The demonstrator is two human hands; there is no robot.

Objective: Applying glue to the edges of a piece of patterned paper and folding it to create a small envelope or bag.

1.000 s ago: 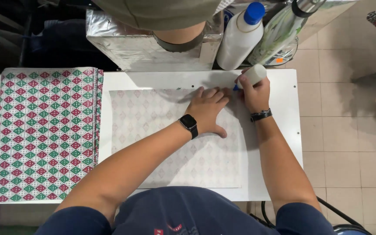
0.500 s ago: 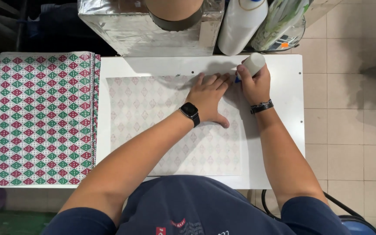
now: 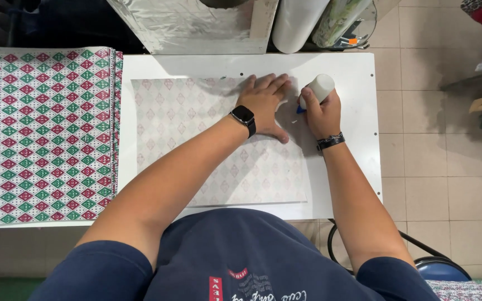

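— White surface (image 3: 352, 184) under everything?
— Yes; a pale patterned sheet (image 3: 207, 139) lies face-down on it, beside the stacked bright sheets (image 3: 46, 134). I press my left hand (image 3: 266, 103) flat and spread on the sheet; my right hand (image 3: 319, 111) grips a white glue bottle (image 3: 316, 92) tip-down at its right edge.

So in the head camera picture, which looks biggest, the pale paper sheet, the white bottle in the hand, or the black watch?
1. Pale paper sheet, flat on the white table, by far the biggest.
2. White bottle, gripped in the right hand.
3. Black watch by the left hand, though its band is partly hidden.
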